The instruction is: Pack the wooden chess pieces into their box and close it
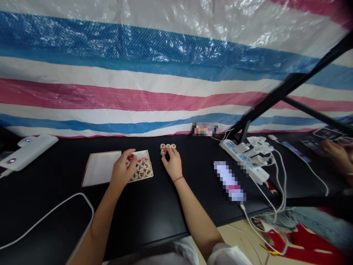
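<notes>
My left hand [123,167] is over the left side of a shallow white box [150,162] of xiangqi pieces. Its thumb and index finger close around a round, pale xiangqi piece [132,152] with a red mark. Wooden discs with black and red characters fill the part of the box that shows; my hand hides the rest. To the right, my right hand [173,165] has its fingertips on a red-marked xiangqi piece [163,151] on the black table. A row of three red-marked pieces [168,146] lies just beyond it, against my fingertips.
The box lid [101,168] lies inside-up left of the box. A white device [34,152] and a white cable [81,195] are at left. A phone [229,181], a power strip [244,160] and tangled cables are at right. Another person's hand [335,152] is far right.
</notes>
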`<move>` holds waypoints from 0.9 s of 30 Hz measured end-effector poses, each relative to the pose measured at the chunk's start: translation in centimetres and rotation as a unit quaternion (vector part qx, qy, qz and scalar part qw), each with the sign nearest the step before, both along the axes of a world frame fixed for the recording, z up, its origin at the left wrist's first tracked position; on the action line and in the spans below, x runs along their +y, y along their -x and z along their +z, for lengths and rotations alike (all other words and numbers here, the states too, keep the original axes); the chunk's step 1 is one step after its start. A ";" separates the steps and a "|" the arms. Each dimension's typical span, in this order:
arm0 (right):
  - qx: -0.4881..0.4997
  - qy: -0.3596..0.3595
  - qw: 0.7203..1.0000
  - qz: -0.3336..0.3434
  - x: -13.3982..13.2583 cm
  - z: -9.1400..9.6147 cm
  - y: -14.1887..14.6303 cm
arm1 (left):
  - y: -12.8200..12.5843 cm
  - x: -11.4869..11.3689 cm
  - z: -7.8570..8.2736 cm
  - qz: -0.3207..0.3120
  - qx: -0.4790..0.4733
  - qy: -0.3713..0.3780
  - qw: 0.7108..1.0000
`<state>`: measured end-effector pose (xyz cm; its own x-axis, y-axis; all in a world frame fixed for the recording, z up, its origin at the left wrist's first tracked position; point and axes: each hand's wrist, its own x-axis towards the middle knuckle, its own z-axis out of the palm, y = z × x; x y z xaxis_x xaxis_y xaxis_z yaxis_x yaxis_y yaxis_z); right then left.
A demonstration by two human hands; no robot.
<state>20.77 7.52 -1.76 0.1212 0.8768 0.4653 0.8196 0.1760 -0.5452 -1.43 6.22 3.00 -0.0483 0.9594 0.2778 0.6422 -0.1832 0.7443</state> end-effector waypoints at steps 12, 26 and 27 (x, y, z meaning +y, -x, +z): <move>0.050 0.083 0.975 0.199 -1.7 1.7 4.5 | 6.1 2.2 -3.4 -0.005 0.266 -0.051 0.962; 0.050 0.136 0.976 0.163 -1.6 1.7 4.3 | 5.2 1.8 -4.1 -0.052 0.288 -0.018 0.956; 0.048 0.143 0.975 0.162 -1.6 1.7 4.2 | 5.1 1.7 -4.0 -0.052 0.284 -0.018 0.957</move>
